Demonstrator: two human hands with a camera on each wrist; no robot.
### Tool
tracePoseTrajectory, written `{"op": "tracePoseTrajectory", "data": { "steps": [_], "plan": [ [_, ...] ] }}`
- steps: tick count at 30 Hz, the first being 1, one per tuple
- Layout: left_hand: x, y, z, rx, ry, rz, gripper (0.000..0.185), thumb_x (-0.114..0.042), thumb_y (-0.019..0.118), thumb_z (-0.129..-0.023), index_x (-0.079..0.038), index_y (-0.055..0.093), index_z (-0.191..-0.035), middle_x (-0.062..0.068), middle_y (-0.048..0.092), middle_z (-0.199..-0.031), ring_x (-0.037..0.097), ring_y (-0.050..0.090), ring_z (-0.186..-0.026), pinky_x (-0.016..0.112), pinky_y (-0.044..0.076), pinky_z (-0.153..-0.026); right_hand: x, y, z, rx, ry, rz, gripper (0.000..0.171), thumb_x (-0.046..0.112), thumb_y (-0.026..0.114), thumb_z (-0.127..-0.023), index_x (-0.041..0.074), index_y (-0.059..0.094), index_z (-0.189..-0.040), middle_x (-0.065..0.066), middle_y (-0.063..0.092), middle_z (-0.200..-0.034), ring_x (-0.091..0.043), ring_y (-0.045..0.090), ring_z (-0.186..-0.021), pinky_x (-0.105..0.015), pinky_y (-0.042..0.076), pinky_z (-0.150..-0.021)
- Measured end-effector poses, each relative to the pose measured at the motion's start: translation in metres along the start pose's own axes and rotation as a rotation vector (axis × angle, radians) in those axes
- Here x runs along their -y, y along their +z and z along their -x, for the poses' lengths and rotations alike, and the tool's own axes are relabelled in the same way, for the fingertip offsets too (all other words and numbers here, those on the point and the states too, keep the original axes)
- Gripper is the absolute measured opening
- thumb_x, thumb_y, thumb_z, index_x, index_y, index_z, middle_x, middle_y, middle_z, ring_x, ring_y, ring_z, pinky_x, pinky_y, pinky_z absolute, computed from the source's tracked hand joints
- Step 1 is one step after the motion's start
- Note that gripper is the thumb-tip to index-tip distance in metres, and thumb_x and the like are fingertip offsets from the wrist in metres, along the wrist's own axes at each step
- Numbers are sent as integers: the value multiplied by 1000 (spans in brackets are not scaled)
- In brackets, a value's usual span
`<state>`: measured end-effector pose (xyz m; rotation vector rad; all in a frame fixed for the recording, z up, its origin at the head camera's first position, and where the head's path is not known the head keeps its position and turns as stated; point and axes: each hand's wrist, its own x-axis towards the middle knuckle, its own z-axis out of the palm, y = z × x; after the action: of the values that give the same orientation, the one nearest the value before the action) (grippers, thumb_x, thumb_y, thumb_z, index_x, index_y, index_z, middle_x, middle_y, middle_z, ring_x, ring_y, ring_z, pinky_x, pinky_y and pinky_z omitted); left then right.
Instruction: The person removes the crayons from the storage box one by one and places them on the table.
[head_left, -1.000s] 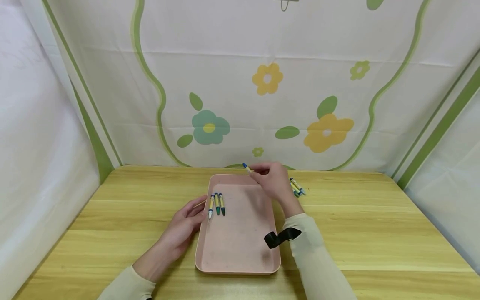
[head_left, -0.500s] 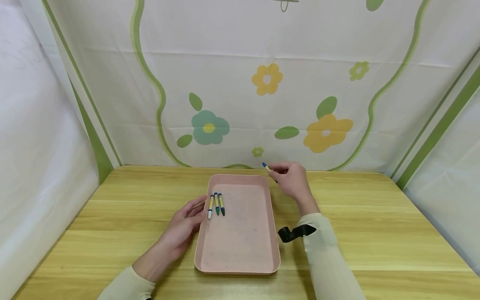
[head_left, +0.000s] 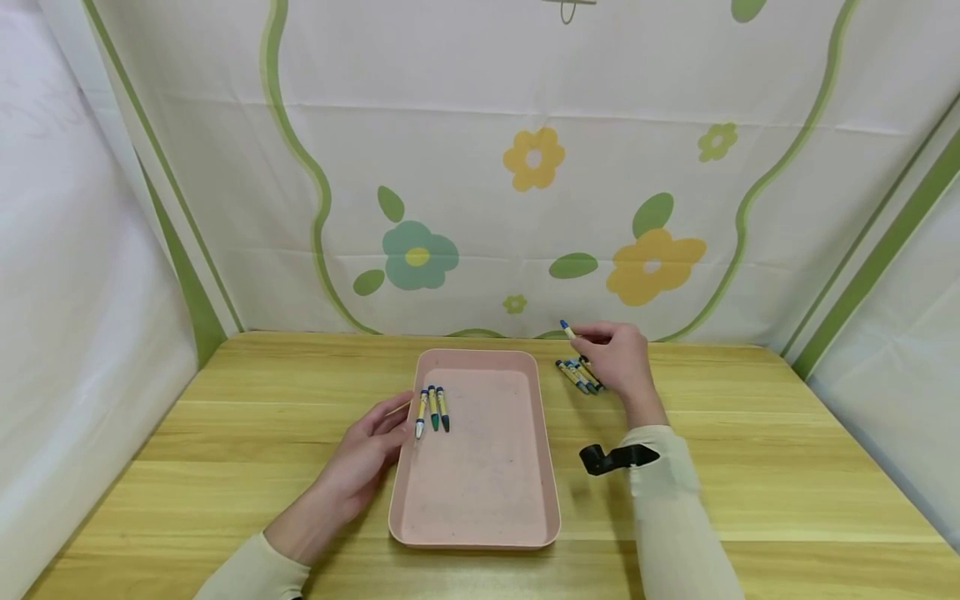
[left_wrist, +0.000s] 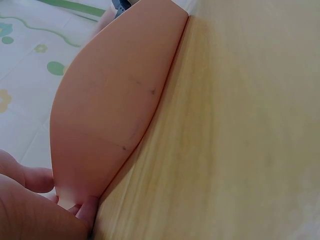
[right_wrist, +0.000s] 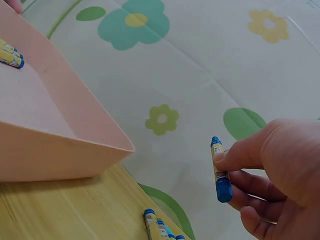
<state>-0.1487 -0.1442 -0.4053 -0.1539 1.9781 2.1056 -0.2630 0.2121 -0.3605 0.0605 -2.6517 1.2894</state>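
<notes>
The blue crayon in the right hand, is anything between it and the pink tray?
Nothing visible. The right hand holds the blue crayon above the table, right of the tray; only bare wood lies between.

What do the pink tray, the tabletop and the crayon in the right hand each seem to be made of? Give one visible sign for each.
Tray: likely matte plastic; a thin moulded rim, rounded corners and faint scuffs.
Tabletop: wood or wood-look laminate; pale grain streaks with a slight sheen.
Crayon, pinched by the right hand: probably wax in a yellow paper wrapper; blue ends show.
</notes>
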Motion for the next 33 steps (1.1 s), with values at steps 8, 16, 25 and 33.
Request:
{"op": "tracePoseTrajectory", "data": {
  "steps": [8, 16, 25, 33],
  "plan": [
    [1, -1, -1, 2, 0, 5, 56, -16, 55, -110, -16, 39, -164, 15, 35, -172, 35, 37, -158, 53, 34, -128, -8, -12, 1, -42, 29, -20, 31, 22, 72, -100, 8, 78, -128, -20, 78, -121, -30, 74, -107, -21, 55, -81],
    [1, -1, 0, -2, -3, 7, 56, -14, 54, -110, -16, 39, -163, 15, 36, -172, 35, 38, -158, 53, 34, -128, -14, -17, 1, -79, 62, -7, 30, 22, 73, -99, 9, 79, -126, -19, 79, -119, -16, 73, -97, -17, 54, -76],
    [0, -1, 1, 3, 1, 10, 56, -15, 54, -110, -15, 39, -163, 14, 35, -172, 35, 36, -158, 53, 34, -128, -22, -15, 1, -92, 104, 16, 29, 22, 75, -97, 9, 80, -122, -17, 81, -116, -23, 75, -100, -20, 54, -76],
    [-1, 0, 1, 0, -2, 11, 56, -15, 55, -110, -16, 40, -163, 15, 36, -172, 35, 37, -158, 53, 34, -128, -40, -8, 1, -61, 200, 17, 29, 20, 74, -97, 4, 80, -122, -21, 77, -124, -39, 69, -122, -48, 56, -104]
  ]
}}
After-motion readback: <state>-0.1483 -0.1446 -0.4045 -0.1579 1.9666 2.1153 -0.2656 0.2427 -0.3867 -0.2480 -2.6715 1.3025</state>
